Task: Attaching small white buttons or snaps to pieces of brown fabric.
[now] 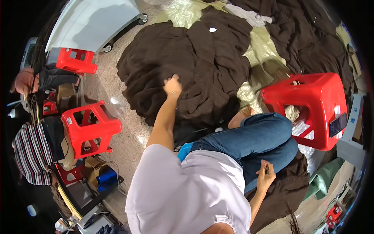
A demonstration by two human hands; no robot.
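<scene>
A big heap of dark brown cloth is spread over the floor ahead of me. My left hand reaches out to its near-left part, the fingers curled in and pinching the fabric. Folds run across the heap, and a small white tag shows near its far side. By my thigh, above the blue jeans, my right hand is closed around a small dark thing, too small to name. More brown cloth lies beneath and beside my right forearm.
Red plastic stools stand on both sides: one at right carries a phone, another at left. A grey wheeled cart is at far left. Yellowish plastic sheeting lies beyond the heap. People work at the left edge.
</scene>
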